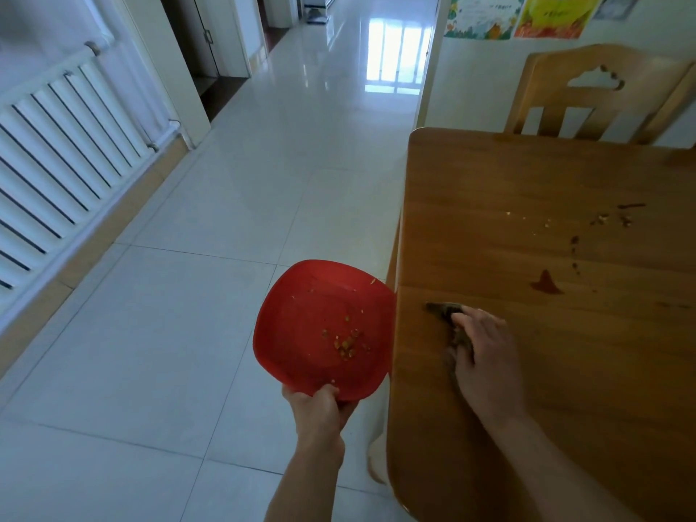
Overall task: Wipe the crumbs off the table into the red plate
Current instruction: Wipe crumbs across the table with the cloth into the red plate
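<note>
Left hand (319, 410) grips the near rim of the red plate (301, 333), holding it just below the counter (527, 182) edge, crumbs (346, 342) already inside. Right hand (482, 356) presses a dark cloth (446, 312) flat near that edge. More crumbs (602, 219) lie farther back.

Open tabletop (489, 205) is lying far and right of the right hand (484, 356), with only crumbs (602, 219) scattered there. The plate (301, 307) is blocking the table's left edge; a chair (599, 92) is closing the far side.
</note>
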`<action>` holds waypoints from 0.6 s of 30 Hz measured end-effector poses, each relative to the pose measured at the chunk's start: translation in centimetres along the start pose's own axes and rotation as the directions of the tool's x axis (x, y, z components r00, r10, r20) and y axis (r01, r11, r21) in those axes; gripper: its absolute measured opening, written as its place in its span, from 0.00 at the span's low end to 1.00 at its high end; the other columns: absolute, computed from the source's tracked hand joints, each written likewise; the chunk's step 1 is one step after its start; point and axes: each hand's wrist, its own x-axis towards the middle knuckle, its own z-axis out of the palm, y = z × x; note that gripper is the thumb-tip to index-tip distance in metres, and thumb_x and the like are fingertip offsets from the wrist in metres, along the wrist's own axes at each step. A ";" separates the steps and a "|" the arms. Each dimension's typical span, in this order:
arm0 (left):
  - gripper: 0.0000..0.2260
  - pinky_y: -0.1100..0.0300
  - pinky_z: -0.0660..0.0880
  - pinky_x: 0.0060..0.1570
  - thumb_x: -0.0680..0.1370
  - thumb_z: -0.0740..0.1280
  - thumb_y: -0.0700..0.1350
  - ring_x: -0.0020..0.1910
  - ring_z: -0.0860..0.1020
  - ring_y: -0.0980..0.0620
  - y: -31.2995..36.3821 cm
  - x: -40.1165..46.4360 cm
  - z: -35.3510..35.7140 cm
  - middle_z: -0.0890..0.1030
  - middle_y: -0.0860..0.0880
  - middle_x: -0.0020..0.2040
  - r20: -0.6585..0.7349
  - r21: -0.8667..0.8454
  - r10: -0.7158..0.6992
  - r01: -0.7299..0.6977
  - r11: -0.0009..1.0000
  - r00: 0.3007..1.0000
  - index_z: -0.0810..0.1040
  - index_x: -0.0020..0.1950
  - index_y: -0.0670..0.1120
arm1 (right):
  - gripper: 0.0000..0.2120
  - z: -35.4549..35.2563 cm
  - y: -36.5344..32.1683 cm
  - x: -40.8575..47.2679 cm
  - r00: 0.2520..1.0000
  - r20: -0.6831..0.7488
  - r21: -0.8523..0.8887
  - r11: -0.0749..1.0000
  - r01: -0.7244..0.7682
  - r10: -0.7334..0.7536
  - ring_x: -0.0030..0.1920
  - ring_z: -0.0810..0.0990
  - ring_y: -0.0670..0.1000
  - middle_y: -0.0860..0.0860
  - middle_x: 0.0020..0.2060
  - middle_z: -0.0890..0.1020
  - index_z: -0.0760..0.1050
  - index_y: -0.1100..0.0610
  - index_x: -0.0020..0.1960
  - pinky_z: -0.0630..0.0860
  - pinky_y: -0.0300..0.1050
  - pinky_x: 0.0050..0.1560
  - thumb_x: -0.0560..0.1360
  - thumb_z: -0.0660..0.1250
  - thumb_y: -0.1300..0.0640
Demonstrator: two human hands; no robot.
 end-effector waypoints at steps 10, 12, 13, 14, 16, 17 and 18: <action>0.34 0.41 0.78 0.56 0.76 0.56 0.23 0.58 0.77 0.34 1.3 -0.8 0.9 0.71 0.42 0.64 0.008 -0.058 0.010 -0.009 0.998 1.000 0.59 0.77 0.50 | 0.22 -0.7 2.0 0.5 0.993 0.117 -0.188 0.982 0.032 -0.010 0.76 0.53 0.49 0.49 0.75 0.60 0.61 0.51 0.74 0.44 0.48 0.75 0.81 0.52 0.50; 0.34 0.41 0.79 0.57 0.76 0.56 0.23 0.58 0.77 0.34 1.9 -0.9 1.3 0.71 0.42 0.66 0.030 -0.067 0.022 -0.020 0.998 0.999 0.59 0.76 0.49 | 0.23 -1.2 3.1 1.2 0.992 0.110 -0.211 0.977 -0.039 0.064 0.77 0.50 0.49 0.48 0.76 0.57 0.59 0.52 0.75 0.44 0.48 0.76 0.81 0.52 0.49; 0.33 0.41 0.79 0.56 0.76 0.56 0.23 0.59 0.77 0.34 2.3 -1.0 1.5 0.71 0.42 0.67 0.045 -0.070 0.032 -0.029 0.997 0.998 0.60 0.77 0.49 | 0.23 -1.4 3.4 1.5 0.991 0.095 -0.216 0.974 -0.069 0.092 0.77 0.51 0.49 0.49 0.76 0.57 0.59 0.53 0.75 0.45 0.50 0.76 0.81 0.52 0.49; 0.34 0.41 0.79 0.56 0.76 0.56 0.23 0.59 0.77 0.34 2.6 -1.1 1.8 0.71 0.42 0.67 0.057 -0.073 0.046 -0.041 0.996 0.997 0.60 0.77 0.49 | 0.23 -1.4 3.4 1.7 0.991 0.079 -0.220 0.971 -0.090 0.110 0.76 0.52 0.50 0.50 0.76 0.58 0.60 0.53 0.74 0.47 0.51 0.76 0.81 0.52 0.49; 0.34 0.41 0.79 0.56 0.76 0.56 0.23 0.60 0.77 0.34 3.3 -1.6 2.6 0.70 0.43 0.68 0.082 -0.079 0.075 -0.068 0.994 0.994 0.60 0.77 0.49 | 0.23 -1.3 3.0 1.6 0.991 0.061 -0.220 0.970 -0.101 0.117 0.76 0.54 0.51 0.51 0.75 0.61 0.62 0.54 0.74 0.48 0.51 0.76 0.81 0.52 0.49; 0.34 0.42 0.79 0.56 0.76 0.57 0.23 0.61 0.76 0.34 3.6 -1.9 3.1 0.70 0.43 0.68 0.093 -0.083 0.089 -0.081 0.993 0.992 0.60 0.77 0.49 | 0.23 -1.2 2.8 1.5 0.993 0.064 -0.216 0.973 -0.078 0.094 0.76 0.54 0.51 0.51 0.75 0.61 0.62 0.54 0.74 0.48 0.51 0.76 0.81 0.53 0.49; 0.34 0.42 0.80 0.56 0.76 0.57 0.24 0.62 0.76 0.34 3.8 -2.2 3.6 0.70 0.44 0.68 0.102 -0.086 0.102 -0.094 0.992 0.989 0.60 0.77 0.49 | 0.23 -1.2 2.7 1.3 0.995 0.077 -0.214 0.976 -0.039 0.057 0.76 0.54 0.51 0.51 0.75 0.61 0.62 0.54 0.74 0.47 0.50 0.76 0.81 0.53 0.49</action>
